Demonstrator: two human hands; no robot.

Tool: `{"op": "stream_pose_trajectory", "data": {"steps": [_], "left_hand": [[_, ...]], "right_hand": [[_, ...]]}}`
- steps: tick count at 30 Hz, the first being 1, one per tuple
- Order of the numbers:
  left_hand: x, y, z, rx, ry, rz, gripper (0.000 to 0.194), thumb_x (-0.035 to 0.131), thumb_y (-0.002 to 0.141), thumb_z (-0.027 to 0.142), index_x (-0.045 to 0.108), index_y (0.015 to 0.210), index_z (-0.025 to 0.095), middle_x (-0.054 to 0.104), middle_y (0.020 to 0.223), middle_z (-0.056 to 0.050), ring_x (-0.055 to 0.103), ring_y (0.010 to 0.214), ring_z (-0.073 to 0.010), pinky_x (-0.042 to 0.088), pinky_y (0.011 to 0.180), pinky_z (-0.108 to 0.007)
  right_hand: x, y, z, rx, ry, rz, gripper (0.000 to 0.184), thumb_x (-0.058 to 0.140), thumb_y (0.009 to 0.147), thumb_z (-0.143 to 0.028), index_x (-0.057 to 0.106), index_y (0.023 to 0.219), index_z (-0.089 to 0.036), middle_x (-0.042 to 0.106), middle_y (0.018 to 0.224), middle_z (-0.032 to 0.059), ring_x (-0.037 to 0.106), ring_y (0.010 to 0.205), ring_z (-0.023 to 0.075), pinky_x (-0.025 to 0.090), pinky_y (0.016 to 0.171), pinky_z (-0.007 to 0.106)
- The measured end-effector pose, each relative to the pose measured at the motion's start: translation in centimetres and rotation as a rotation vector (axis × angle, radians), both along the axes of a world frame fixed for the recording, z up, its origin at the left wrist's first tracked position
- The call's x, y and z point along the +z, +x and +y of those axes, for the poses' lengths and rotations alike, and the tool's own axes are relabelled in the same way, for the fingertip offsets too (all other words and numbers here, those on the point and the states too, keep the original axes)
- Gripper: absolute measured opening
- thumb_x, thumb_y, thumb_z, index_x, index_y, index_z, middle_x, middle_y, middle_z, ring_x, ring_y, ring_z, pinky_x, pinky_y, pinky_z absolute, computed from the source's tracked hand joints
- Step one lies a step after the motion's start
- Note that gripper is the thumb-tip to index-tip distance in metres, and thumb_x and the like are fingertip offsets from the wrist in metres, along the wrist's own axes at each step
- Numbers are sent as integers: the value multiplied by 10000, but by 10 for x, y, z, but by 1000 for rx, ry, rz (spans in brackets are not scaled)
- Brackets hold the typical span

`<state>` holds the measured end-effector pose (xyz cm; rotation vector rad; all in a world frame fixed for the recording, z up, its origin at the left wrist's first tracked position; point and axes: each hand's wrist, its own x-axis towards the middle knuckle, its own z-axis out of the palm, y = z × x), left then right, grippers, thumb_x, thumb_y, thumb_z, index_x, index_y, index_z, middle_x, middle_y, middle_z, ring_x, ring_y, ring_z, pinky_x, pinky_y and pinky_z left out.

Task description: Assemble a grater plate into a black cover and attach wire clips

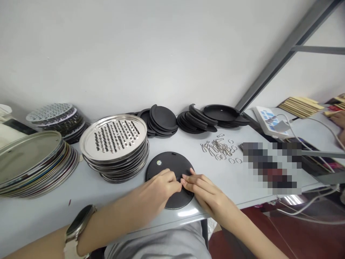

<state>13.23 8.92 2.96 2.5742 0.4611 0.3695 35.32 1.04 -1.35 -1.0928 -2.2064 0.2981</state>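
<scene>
A flat black round disc (169,160) lies on the table right in front of me, with a small round sticker near its upper left and a short slot near its far edge. My left hand (161,185) rests over the disc's middle with its fingers curled in a pinch. From the other side my right hand (207,192) reaches over the right part of the disc, its fingertips pressed together close to the left fingertips. Anything small between the fingers is hidden. Right of the disc lies a loose pile of metal rings and clasps (221,147).
Left stand stacks of round metal trays (113,154), large discs (32,162) and perforated discs (56,115). Black round covers (163,118) lean along the wall. A pixelated patch (269,169) covers something at right. Beyond the grey metal frame (283,57) are a power strip (269,122) and another person's hand (338,118).
</scene>
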Motion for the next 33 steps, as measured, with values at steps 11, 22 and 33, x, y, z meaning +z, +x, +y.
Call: {"op": "stream_pose_trajectory", "data": {"steps": [11, 22, 33], "left_hand": [[-2, -1, 1, -25, -88, 10, 245, 388, 942, 78, 589, 1011, 200, 576, 970, -36, 552, 923, -157, 446, 809, -266], [30, 24, 25, 3, -335, 154, 153, 559, 817, 89, 634, 711, 171, 649, 714, 16, 587, 676, -125, 407, 657, -235], [29, 23, 33, 157, -739, 167, 162, 694, 762, 308, 645, 763, 153, 701, 714, -27, 666, 698, -155, 496, 618, -220]], "right_hand": [[-6, 1, -5, -41, -10, -21, 433, 440, 914, -77, 504, 1339, -133, 597, 1278, 143, 520, 1250, 224, 408, 1105, 475], [-2, -1, -3, -40, 19, 10, 487, 410, 895, -47, 485, 1358, -179, 651, 1163, 117, 599, 1131, 215, 446, 1065, 501], [-2, -1, -4, -48, 32, -23, 450, 421, 895, -53, 504, 1328, -143, 631, 1205, 136, 562, 1195, 213, 466, 1056, 473]]}}
